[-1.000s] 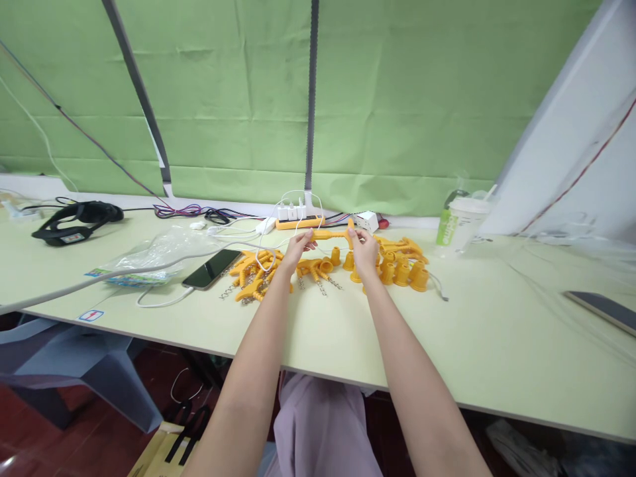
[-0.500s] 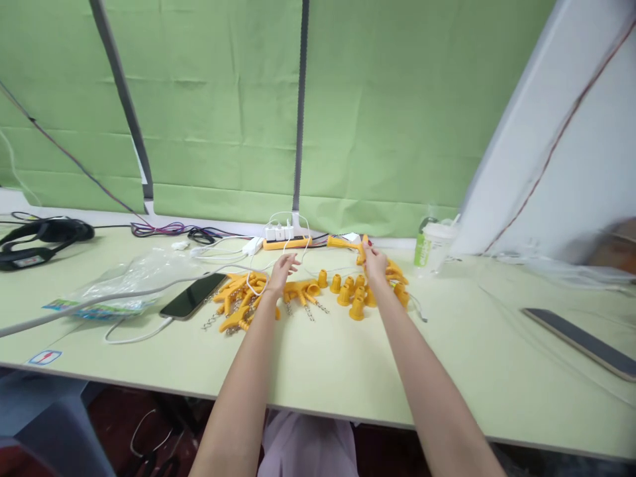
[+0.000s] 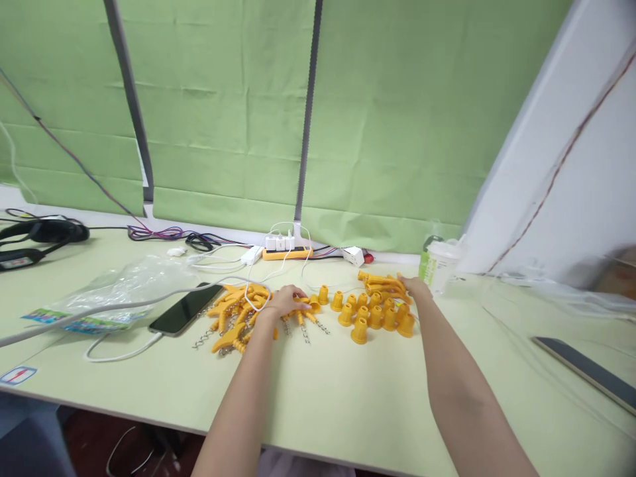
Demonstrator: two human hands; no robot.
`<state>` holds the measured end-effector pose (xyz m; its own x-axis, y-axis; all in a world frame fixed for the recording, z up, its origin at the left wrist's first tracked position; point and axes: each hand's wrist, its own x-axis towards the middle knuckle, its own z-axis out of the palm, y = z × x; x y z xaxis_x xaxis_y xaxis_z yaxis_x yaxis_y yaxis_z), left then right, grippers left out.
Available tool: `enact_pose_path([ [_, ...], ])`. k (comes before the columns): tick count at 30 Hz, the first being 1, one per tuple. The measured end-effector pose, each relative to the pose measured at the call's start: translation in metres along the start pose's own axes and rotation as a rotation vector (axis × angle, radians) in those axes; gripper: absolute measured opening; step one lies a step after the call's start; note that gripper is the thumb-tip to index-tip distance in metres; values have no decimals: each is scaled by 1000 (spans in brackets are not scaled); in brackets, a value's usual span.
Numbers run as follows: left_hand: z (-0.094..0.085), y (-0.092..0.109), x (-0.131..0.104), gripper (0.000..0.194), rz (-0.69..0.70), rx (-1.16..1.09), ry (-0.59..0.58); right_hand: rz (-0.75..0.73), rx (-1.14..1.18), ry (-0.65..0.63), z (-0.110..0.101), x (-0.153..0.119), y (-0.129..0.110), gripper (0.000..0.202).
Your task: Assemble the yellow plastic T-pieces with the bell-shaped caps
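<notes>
My left hand (image 3: 285, 301) is down on the yellow-handled corkscrew pieces, its fingers curled over one whose metal spirals (image 3: 304, 330) stick out towards me. A yellow bell-shaped cap (image 3: 315, 304) lies by those fingertips. Left of this hand is a heap of similar corkscrew pieces (image 3: 231, 306). At the far right end of a stack of long yellow plastic pieces (image 3: 380, 285), my right hand (image 3: 416, 290) has its fingers closed on one piece; part of the grip is hidden. Several yellow bell-shaped caps (image 3: 360, 330) stand between the hands, in front of that stack.
A phone (image 3: 186, 309) on a white cable and a clear plastic bag (image 3: 134, 285) lie left. Behind are a power strip (image 3: 288, 253) and a white adapter (image 3: 353, 256). A lidded cup (image 3: 442, 265) stands right, near another phone (image 3: 586, 371). Black goggles (image 3: 44, 238) sit far left.
My right hand has come down and right, bringing the raised yellow piece to the stack. My left hand has lowered from above the table onto the corkscrew pieces. The view has shifted slightly.
</notes>
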<state>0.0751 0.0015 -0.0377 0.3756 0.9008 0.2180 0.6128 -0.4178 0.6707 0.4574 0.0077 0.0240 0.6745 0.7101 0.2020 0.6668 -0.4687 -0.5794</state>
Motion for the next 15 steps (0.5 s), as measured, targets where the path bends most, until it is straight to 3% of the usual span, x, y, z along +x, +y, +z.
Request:
enact_pose_path([
  [3,-1,3,0,25,-22,21,46,76,-95,-12,7,0,-4,42],
  [7,-2,3,0,19,-13,-60,113,-8,-62,48,8,-2,-12,40],
  [12,-9,11,0,20,33,-360,160,-290,200,90,0,-38,-47,27],
  [15,-16,26,0,29,53,-595,236,-536,471,-94,4,-87,-73,26],
])
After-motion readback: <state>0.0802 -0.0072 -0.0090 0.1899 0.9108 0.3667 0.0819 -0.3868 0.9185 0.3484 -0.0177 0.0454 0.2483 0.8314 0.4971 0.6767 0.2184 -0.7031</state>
